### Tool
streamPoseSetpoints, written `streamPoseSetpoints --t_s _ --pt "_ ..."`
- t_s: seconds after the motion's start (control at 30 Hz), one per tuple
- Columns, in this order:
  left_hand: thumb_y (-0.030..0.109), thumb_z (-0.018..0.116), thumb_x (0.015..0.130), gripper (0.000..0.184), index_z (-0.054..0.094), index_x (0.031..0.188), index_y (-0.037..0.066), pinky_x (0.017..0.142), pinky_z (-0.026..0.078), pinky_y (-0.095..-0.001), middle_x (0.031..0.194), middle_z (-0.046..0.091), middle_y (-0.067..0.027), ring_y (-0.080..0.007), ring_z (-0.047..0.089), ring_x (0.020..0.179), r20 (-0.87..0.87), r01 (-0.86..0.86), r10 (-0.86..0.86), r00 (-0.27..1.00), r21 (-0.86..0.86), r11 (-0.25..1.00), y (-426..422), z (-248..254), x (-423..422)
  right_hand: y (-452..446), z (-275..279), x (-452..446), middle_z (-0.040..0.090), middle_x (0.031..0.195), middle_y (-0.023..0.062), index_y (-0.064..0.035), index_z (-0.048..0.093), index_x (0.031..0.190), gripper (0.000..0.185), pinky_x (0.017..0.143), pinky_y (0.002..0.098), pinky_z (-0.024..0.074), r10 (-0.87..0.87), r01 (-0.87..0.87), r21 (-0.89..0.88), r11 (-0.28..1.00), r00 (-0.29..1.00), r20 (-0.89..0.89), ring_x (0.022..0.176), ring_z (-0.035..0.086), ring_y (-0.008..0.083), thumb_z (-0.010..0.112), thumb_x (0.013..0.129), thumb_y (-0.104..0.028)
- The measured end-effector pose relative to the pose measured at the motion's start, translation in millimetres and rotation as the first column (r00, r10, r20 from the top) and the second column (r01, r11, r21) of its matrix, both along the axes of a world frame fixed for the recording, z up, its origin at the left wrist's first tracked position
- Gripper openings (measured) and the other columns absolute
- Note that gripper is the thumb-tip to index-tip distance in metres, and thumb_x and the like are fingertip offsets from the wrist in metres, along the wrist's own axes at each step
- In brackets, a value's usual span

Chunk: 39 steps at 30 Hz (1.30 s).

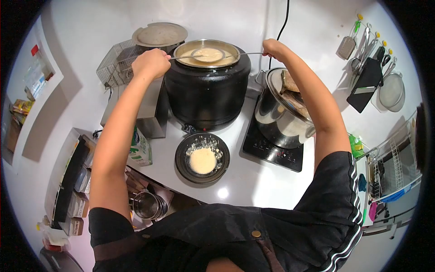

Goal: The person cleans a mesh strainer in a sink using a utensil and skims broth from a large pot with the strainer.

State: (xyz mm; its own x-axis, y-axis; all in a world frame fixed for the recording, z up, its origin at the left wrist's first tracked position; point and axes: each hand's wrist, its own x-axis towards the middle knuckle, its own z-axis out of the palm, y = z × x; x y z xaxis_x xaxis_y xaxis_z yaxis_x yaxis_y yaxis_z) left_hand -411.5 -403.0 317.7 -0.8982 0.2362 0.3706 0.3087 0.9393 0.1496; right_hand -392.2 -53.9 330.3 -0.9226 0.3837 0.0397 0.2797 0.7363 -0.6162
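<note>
A black soup kettle (206, 97) with a steel insert (235, 46) holds creamy, pale liquid (186, 53). Over the liquid is a round-rimmed strainer (223, 53), with pale liquid showing inside its rim. My right hand (275, 49) is closed on the thin metal handle running from the strainer's right side. From the left, my left hand (152, 64) grips a thin metal handle that reaches over the strainer; its end is unclear, perhaps a spoon. In front of the kettle sits a black bowl (180, 159) with pale batter-like mixture and white bits.
A lidded steel pot (276, 120) stands on a black induction cooker (274, 153) at right. Left of the kettle are a steel appliance (152, 115), a wire basket (113, 63) and a green-and-white carton (140, 147). Utensils and a black slicer (364, 86) hang on the right wall.
</note>
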Motion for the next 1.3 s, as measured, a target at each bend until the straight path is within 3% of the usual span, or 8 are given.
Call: streamPoseSetpoints --t_s 0.1,0.17,0.4,0.6,0.87,1.2,1.3 --pt "0.033 0.043 0.080 0.028 0.062 0.092 0.017 0.074 0.045 -0.0409 0.091 0.061 -0.0113 -0.0305 0.057 0.086 0.034 0.028 -0.027 0.999 -0.016 0.999 -1.1 2.4 -1.8 -1.5 -0.3 1.6 0.038 0.048 0.0048 -0.0012 0.055 0.061 0.014 0.040 0.0307 0.0211 0.064 -0.064 0.065 0.996 0.998 0.003 0.043 0.031 0.0147 0.045 0.066 -0.009" --pt "0.033 0.044 0.080 0.027 0.062 0.090 0.016 0.074 0.045 -0.0411 0.089 0.061 -0.0121 -0.0308 0.057 0.086 -0.004 0.027 -0.027 1.000 -0.010 1.000 1.2 -2.4 -4.1 -4.4 -2.4 -1.4 0.038 0.047 0.0051 -0.0008 0.055 0.060 0.014 0.040 0.0313 0.0220 -0.043 0.043 -0.044 0.998 0.999 0.001 0.043 0.031 0.0153 0.045 0.066 -0.008" --pt "0.033 0.044 0.080 0.027 0.062 0.087 0.014 0.073 0.044 -0.0415 0.087 0.061 -0.0124 -0.0311 0.057 0.085 0.021 0.043 -0.043 0.999 0.013 0.999 7.9 -2.7 -4.4 -1.8 -4.8 -5.3 0.038 0.048 0.0060 0.0000 0.054 0.060 0.014 0.043 0.0330 0.0237 -0.006 0.005 -0.050 0.999 1.000 -0.021 0.045 0.032 0.0164 0.045 0.066 -0.008" --pt "0.033 0.043 0.080 0.027 0.062 0.086 0.014 0.073 0.044 -0.0414 0.087 0.061 -0.0123 -0.0311 0.057 0.085 -0.029 0.034 -0.032 0.999 0.061 0.998 8.8 -3.3 -12.3 -12.1 4.3 2.3 0.038 0.049 0.0066 0.0015 0.053 0.059 0.015 0.044 0.0331 0.0240 -0.065 0.064 0.042 0.997 0.998 0.024 0.046 0.032 0.0167 0.045 0.067 -0.008" --pt "0.035 0.046 0.080 0.027 0.063 0.093 0.018 0.074 0.045 -0.0389 0.095 0.061 -0.0091 -0.0277 0.056 0.091 0.048 0.036 -0.036 0.998 0.003 0.999 15.7 -3.3 -16.8 -8.7 0.1 -2.5 0.038 0.049 0.0069 0.0020 0.054 0.061 0.016 0.045 0.0331 0.0243 -0.030 0.028 -0.051 0.998 0.999 -0.038 0.047 0.032 0.0167 0.043 0.067 -0.007" --pt "0.034 0.046 0.080 0.026 0.062 0.094 0.019 0.077 0.044 -0.0383 0.096 0.060 -0.0089 -0.0267 0.055 0.094 0.063 -0.016 0.015 0.998 0.011 1.000 18.0 1.5 -13.2 -15.3 6.2 7.6 0.038 0.049 0.0056 -0.0003 0.054 0.060 0.014 0.044 0.0326 0.0238 -0.025 0.026 -0.005 1.000 1.000 0.009 0.046 0.032 0.0162 0.044 0.067 -0.009" --pt "0.034 0.046 0.080 0.027 0.062 0.095 0.019 0.076 0.044 -0.0385 0.096 0.060 -0.0088 -0.0267 0.056 0.092 0.052 0.053 -0.053 0.997 -0.001 0.999 19.6 -1.8 -10.9 -8.5 1.0 0.7 0.038 0.047 0.0049 -0.0021 0.054 0.059 0.014 0.042 0.0319 0.0225 -0.050 0.050 0.002 0.999 0.999 -0.013 0.044 0.031 0.0152 0.045 0.066 -0.010"
